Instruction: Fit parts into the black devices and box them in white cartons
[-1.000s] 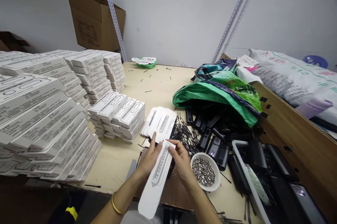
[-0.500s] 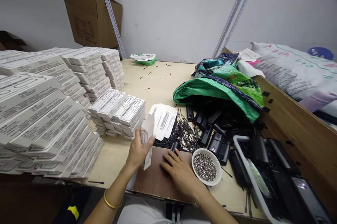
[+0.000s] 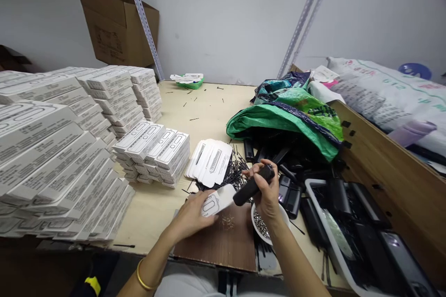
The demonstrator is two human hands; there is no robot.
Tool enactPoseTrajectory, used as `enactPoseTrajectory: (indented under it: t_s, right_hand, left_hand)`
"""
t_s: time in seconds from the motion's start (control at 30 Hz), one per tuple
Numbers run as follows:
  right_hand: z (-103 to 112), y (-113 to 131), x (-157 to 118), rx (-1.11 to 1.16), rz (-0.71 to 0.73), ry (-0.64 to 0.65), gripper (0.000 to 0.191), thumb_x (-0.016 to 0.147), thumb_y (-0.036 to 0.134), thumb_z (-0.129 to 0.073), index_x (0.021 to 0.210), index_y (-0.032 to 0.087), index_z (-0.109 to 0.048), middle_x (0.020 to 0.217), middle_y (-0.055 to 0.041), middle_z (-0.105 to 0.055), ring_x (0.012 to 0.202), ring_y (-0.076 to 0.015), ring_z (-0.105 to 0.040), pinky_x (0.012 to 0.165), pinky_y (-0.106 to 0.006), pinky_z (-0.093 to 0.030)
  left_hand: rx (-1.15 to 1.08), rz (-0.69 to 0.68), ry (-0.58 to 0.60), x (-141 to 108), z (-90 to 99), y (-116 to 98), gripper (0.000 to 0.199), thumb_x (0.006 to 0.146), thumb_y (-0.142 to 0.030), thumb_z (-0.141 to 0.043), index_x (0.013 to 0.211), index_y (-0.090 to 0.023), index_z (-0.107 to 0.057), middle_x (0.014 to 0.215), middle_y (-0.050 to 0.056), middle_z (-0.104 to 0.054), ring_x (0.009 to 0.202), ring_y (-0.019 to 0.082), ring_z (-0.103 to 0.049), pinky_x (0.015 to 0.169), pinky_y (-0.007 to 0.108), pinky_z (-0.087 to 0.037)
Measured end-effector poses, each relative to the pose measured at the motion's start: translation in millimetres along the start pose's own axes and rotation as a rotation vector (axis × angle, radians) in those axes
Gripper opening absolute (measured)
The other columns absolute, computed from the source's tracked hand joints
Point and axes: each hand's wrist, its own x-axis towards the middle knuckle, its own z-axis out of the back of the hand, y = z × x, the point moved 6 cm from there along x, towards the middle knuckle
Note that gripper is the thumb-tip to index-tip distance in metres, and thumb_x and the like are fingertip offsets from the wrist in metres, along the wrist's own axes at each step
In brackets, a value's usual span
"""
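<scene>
My left hand (image 3: 193, 215) grips a white printed box (image 3: 219, 200), tilted with its end flap toward the right. In my right hand (image 3: 267, 190) is a black ribbed device (image 3: 253, 185), its lower end close to the box's opening. Both are held above a brown board (image 3: 223, 246), on which small brownish bits (image 3: 228, 221) lie. A white bowl (image 3: 258, 227) of small metal pieces is partly hidden behind my right wrist. Flat white cartons (image 3: 212, 162) lie beyond the box, beside loose black sticks (image 3: 235, 174).
Stacks of white boxes (image 3: 45, 148) fill the left side. At right are a green bag (image 3: 278, 118), a white tray (image 3: 336, 246) of black devices and a wooden side panel (image 3: 383, 167). A green dish (image 3: 191, 84) sits at the back.
My right hand has risen from the board and now holds the black device. The box in my left hand has tipped from upright toward the right, and the brownish bits on the board are uncovered.
</scene>
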Motion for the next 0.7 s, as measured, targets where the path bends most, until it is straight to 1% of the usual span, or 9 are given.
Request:
enactPoseTrajectory:
  t_s: [0.1,0.17,0.27,0.33,0.4,0.47,0.57,0.63,0.7]
  right_hand:
    - [-13,0,-2,0.001,-0.015,0.077,0.029,0.075,0.034,-0.057,0.102,0.027,-0.048,0.09,0.0012,-0.051,0.085,-0.0172,-0.054,0.085,-0.036,-0.044]
    - [-24,-5,-11,-0.104,-0.127,0.278,0.029,0.076,0.037,-0.055,0.102,0.025,-0.052,0.099,-0.0015,-0.055,0.089,-0.0187,-0.054,0.081,-0.033,-0.045]
    - [-34,-14,-31,-0.263,-0.317,0.629,0.036,0.082,0.04,-0.054,0.114,0.026,-0.052,0.117,-0.0049,-0.054,0.102,-0.0225,-0.054,0.085,-0.036,-0.043]
    - [-30,-18,-33,-0.373,-0.326,0.727,0.047,0.086,0.042,-0.05,0.13,0.029,-0.041,0.129,-0.0057,-0.05,0.113,-0.0231,-0.051,0.091,-0.038,-0.041]
    - [-15,-28,-21,-0.599,-0.295,0.659,0.05,0.091,0.041,-0.042,0.138,0.03,-0.033,0.129,-0.0057,-0.052,0.114,-0.0209,-0.051,0.091,-0.036,-0.041]
    - [8,-44,-1,-0.916,-0.295,0.484,0.041,0.092,0.036,-0.04,0.132,0.025,-0.043,0.119,-0.0077,-0.058,0.109,-0.021,-0.054,0.089,-0.035,-0.042]
    - [32,-67,21,-1.169,-0.32,0.319,0.017,0.081,0.019,-0.054,0.094,0.015,-0.064,0.105,-0.0149,-0.062,0.109,-0.0285,-0.051,0.094,-0.042,-0.035]
    - [39,-79,28,-1.199,-0.321,0.304,0.007,0.072,0.009,-0.057,0.071,0.015,-0.062,0.095,-0.0151,-0.064,0.107,-0.0302,-0.051,0.095,-0.043,-0.032]
    - [42,-83,32,-1.195,-0.304,0.298,0.014,0.068,0.007,-0.058,0.058,0.016,-0.056,0.085,-0.0129,-0.064,0.101,-0.0288,-0.054,0.093,-0.042,-0.034]
  left_hand:
    - [-0.232,-0.083,0.112,2,-7.8,-14,0.06,0.069,-0.038,-0.068,0.126,-0.022,-0.054,0.12,0.005,-0.062,0.109,0.028,-0.054,0.096,0.036,-0.041]
    - [-0.402,-0.102,0.158,4,-10.4,-15,0.061,0.072,-0.04,-0.066,0.128,-0.02,-0.052,0.114,0.004,-0.065,0.103,0.026,-0.057,0.092,0.036,-0.044]
    - [-0.507,-0.103,0.119,5,-10.5,-5,0.068,0.07,-0.039,-0.069,0.131,-0.018,-0.049,0.115,0.006,-0.064,0.106,0.028,-0.057,0.094,0.038,-0.044]
    - [-0.46,-0.087,0.03,5,-8.5,5,0.069,0.067,-0.037,-0.072,0.13,-0.019,-0.05,0.12,0.008,-0.062,0.111,0.029,-0.054,0.098,0.04,-0.042]
    - [-0.428,-0.084,-0.065,4,-4.9,10,0.068,0.069,-0.037,-0.071,0.131,-0.02,-0.048,0.127,0.009,-0.058,0.117,0.029,-0.051,0.102,0.041,-0.039]
    - [-0.437,-0.101,-0.158,3,0.3,10,0.066,0.073,-0.035,-0.067,0.134,-0.022,-0.043,0.134,0.009,-0.053,0.123,0.027,-0.048,0.106,0.04,-0.035]
    - [-0.443,-0.147,-0.232,3,3.5,0,0.069,0.072,-0.03,-0.069,0.135,-0.023,-0.041,0.138,0.009,-0.048,0.127,0.026,-0.044,0.108,0.038,-0.032]
    - [-0.424,-0.162,-0.234,5,0.1,-6,0.072,0.069,-0.028,-0.072,0.135,-0.025,-0.041,0.138,0.009,-0.049,0.127,0.027,-0.045,0.108,0.039,-0.033]
    - [-0.396,-0.149,-0.241,8,-4.6,-10,0.074,0.069,-0.027,-0.072,0.136,-0.026,-0.04,0.138,0.008,-0.049,0.127,0.026,-0.044,0.108,0.04,-0.033]
